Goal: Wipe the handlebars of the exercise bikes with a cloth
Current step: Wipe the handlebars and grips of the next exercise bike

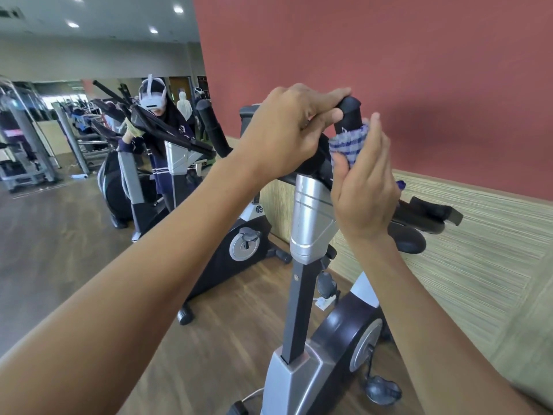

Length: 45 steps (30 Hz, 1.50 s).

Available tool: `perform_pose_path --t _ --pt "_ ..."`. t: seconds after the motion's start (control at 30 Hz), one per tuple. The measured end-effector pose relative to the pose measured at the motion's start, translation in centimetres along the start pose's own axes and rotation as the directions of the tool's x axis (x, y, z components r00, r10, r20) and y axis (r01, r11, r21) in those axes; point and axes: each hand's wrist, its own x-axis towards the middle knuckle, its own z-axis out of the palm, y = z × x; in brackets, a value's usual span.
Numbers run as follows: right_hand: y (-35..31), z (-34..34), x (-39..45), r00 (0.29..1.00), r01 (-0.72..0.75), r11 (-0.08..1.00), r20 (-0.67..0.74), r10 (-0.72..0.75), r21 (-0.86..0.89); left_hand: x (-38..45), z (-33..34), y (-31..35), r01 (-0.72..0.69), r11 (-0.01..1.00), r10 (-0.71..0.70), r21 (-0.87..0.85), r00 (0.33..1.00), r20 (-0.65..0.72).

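Observation:
A black handlebar grip [350,113] stands upright at the top of the near exercise bike [311,223]. My left hand [287,130] curls over the bar just left of the grip's tip. A checked blue-and-white cloth [348,143] is wrapped around the grip's lower part. My right hand [365,187] holds the cloth against the grip, thumb on the near side and fingers straight up along the far side. The bar under both hands is mostly hidden.
A red wall with a tan lower panel [478,235] runs close on the right. A second exercise bike [239,235] stands behind the near one. Farther left a person wearing a headset [155,115] is at another machine. Wooden floor [45,250] lies open at left.

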Motion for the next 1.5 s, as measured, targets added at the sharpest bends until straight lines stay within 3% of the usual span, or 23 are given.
perform_pose_path --t 0.17,0.3,0.5,0.77,0.97,1.33,1.5 --pt "2.5 -0.5 -2.7 0.996 0.084 0.996 0.039 -0.084 -0.001 -0.2 0.2 0.1 0.032 0.999 -0.032 -0.028 0.999 -0.016" --pt "1.7 -0.3 -1.6 0.999 0.051 0.998 0.018 -0.051 0.043 -0.2 0.4 0.5 0.012 1.0 -0.012 -0.003 1.0 -0.022" --pt "-0.7 0.0 1.3 0.999 0.043 0.995 -0.028 -0.046 -0.091 -0.1 0.0 0.4 0.037 0.999 -0.037 -0.033 0.999 -0.005" --pt "4.4 -1.3 -3.7 0.977 0.12 0.99 0.167 -0.13 0.069 -0.2 0.3 1.4 0.077 0.996 -0.078 0.035 0.997 0.013" --pt "0.0 -0.9 1.2 0.991 -0.022 0.988 0.134 0.001 0.154 -0.2 0.1 1.9 0.075 0.993 -0.077 0.093 0.997 0.019" --pt "7.9 -1.6 -4.2 0.946 0.219 0.96 0.203 -0.252 0.173 -0.8 0.8 3.7 0.16 0.98 -0.151 0.115 0.985 -0.084" --pt "3.4 -1.0 -1.1 0.979 0.075 0.964 0.166 -0.12 0.253 -1.2 1.6 4.1 0.207 0.971 -0.188 0.119 0.97 -0.152"
